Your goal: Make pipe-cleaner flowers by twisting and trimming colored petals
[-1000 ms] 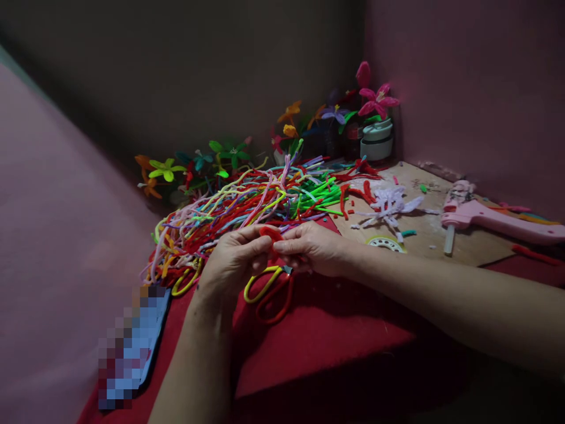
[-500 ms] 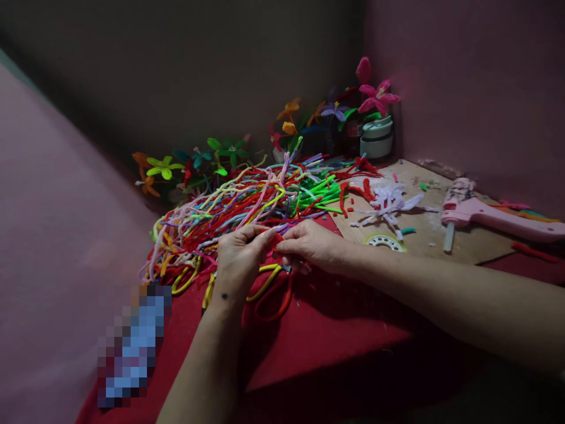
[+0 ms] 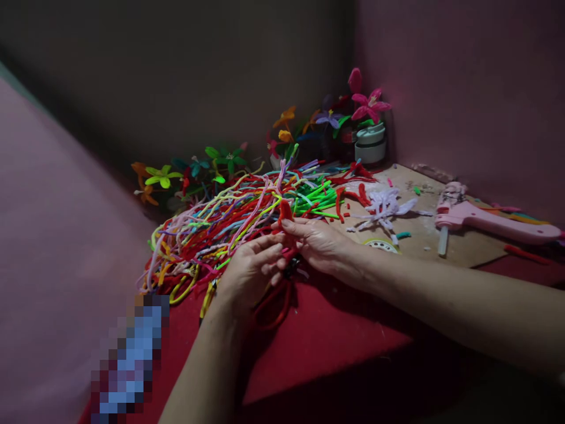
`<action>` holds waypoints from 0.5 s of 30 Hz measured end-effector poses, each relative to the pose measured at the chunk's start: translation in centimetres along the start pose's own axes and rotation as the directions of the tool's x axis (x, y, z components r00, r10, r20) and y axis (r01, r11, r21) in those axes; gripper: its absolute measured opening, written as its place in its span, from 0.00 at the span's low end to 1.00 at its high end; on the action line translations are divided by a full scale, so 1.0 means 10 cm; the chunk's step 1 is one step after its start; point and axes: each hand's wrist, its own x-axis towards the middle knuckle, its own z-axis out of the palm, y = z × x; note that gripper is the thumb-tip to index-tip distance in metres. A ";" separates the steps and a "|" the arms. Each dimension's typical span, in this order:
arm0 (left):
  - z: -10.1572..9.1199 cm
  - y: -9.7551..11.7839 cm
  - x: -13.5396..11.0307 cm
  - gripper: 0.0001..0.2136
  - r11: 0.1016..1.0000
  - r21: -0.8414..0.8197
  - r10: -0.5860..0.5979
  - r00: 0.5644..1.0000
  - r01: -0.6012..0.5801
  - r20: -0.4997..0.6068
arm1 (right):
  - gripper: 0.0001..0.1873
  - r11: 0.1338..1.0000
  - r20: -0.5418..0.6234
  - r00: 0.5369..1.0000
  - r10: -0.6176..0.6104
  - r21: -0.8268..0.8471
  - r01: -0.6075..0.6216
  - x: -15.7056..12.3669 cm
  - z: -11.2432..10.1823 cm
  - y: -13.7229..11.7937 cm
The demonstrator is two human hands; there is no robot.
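Note:
My right hand pinches a short red pipe cleaner piece whose looped end sticks up above the fingers. My left hand lies just below and left of it, fingers curled and touching the same red piece near its lower end. Both hands hover over the scissors with red and yellow handles, which lie on the red cloth. Right behind the hands spreads a big heap of many-coloured pipe cleaners.
Finished pipe-cleaner flowers line the back wall, with a pink flower in a pot in the corner. On the cardboard lie a white pipe-cleaner flower, a pink glue gun, a tape roll and scraps.
Both hands have moved slightly up and away toward the heap. The red piece now stands up from my right fingers, and my left hand has dropped a little below it.

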 end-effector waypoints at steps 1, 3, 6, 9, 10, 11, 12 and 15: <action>0.04 -0.03 0.00 0.15 1.000 -0.006 -0.008 0.999 0.008 0.039 | 0.05 1.000 0.013 1.000 0.015 0.012 -0.015 0.00 -0.01 0.01; 0.12 -0.08 0.01 0.12 1.000 -0.002 0.016 0.999 -0.015 0.041 | 0.05 1.000 0.021 0.999 0.029 0.009 -0.029 0.00 -0.01 0.03; 0.15 -0.13 0.02 0.09 0.999 0.054 0.006 1.000 -0.007 0.024 | 0.05 1.000 -0.043 0.999 0.021 -0.016 -0.022 -0.02 0.02 0.05; 0.11 -0.14 0.03 0.10 0.995 0.070 -0.075 0.993 0.068 0.095 | 0.06 0.998 -0.132 0.990 0.049 -0.027 -0.053 -0.05 0.06 0.04; 0.09 -0.14 0.03 0.10 0.993 0.068 -0.099 0.988 0.091 0.122 | 0.06 0.998 -0.150 0.987 0.063 -0.022 -0.067 -0.05 0.07 0.04; 0.07 -0.14 0.04 0.09 0.992 0.066 -0.119 0.982 0.110 0.146 | 0.06 0.997 -0.160 0.984 0.076 -0.014 -0.079 -0.05 0.07 0.04; 0.05 -0.13 0.04 0.08 0.990 0.065 -0.138 0.976 0.129 0.171 | 0.07 0.996 -0.164 0.982 0.089 -0.006 -0.091 -0.05 0.08 0.04; 0.00 -0.10 0.04 0.06 0.987 0.031 -0.162 0.961 0.159 0.222 | 0.08 0.993 -0.156 0.981 0.114 0.003 -0.115 -0.04 0.07 0.04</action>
